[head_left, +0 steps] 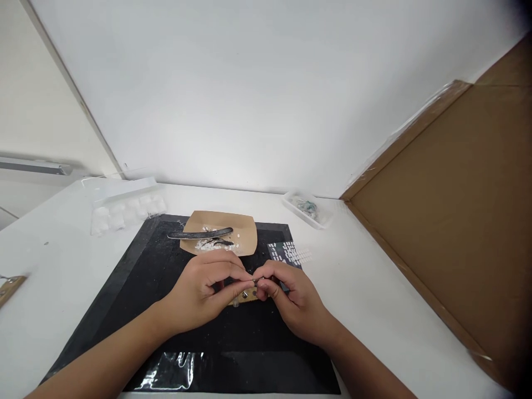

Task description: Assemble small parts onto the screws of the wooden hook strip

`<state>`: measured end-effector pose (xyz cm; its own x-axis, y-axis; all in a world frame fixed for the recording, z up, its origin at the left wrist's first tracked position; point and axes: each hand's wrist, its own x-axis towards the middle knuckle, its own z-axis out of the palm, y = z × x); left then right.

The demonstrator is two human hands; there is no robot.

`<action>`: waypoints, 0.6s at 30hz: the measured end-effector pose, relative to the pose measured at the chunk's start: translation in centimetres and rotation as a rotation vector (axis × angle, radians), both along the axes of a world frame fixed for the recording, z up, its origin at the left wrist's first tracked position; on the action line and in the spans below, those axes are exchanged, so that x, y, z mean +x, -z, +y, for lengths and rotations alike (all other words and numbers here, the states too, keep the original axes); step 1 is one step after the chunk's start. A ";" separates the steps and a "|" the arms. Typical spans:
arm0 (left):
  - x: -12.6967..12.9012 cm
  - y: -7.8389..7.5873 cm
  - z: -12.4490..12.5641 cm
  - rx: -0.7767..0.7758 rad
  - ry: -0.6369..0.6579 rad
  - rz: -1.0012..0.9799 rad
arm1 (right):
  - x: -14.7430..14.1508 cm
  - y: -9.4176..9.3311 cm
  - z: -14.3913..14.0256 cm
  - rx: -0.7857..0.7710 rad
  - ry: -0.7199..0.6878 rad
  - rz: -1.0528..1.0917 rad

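Observation:
My left hand (pixel 214 282) and my right hand (pixel 288 293) meet over the black mat (pixel 174 310), thumbs and forefingers pinched together. Between their fingertips is a small dark piece (pixel 256 280), mostly covered, whose kind I cannot make out. Just below the fingertips lies a small yellowish block (pixel 249 296) with shiny round spots, partly hidden by the hands. Beyond my left hand is a tan cardboard tray (pixel 245 221) with white flakes in it. A black curved nail file (pixel 199 234) rests across the tray.
To the right, a dark card (pixel 276 252) carries rows of small white pieces. A clear container (pixel 307 209) with bluish contents stands at the back, and a clear case of white pads (pixel 124 210) at back left. A cardboard panel (pixel 449 210) rises on the right.

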<state>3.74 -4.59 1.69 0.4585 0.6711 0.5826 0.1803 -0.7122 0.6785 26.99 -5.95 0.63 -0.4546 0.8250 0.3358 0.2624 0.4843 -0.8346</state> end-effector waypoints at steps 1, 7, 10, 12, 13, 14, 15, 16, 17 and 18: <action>0.0 0.0 0.0 -0.009 0.010 -0.002 | 0.0 0.0 0.0 0.000 0.001 -0.001; -0.3 -0.1 0.1 -0.076 0.101 -0.022 | 0.0 -0.4 0.1 0.034 -0.012 0.014; -0.4 -0.2 0.1 -0.135 0.146 -0.037 | 0.0 -0.5 0.0 0.029 -0.040 0.045; -0.4 -0.2 0.1 -0.180 0.181 -0.049 | 0.0 -0.5 -0.1 0.015 -0.065 0.068; -0.5 -0.2 0.1 -0.199 0.197 -0.049 | 0.0 -0.5 -0.1 0.009 -0.076 0.078; -0.5 -0.2 0.1 -0.211 0.212 -0.047 | 0.0 -0.4 -0.1 0.007 -0.086 0.085; -0.6 -0.2 0.1 -0.219 0.221 -0.043 | 0.1 -0.4 -0.1 0.011 -0.092 0.088; -0.6 -0.1 0.1 -0.227 0.228 -0.036 | 0.1 -0.4 -0.1 0.019 -0.096 0.086; -0.7 -0.1 0.1 -0.235 0.236 -0.029 | 0.1 -0.3 -0.1 0.033 -0.100 0.083; -0.7 -0.1 0.1 -0.244 0.245 -0.023 | 0.1 -0.3 -0.1 0.050 -0.103 0.080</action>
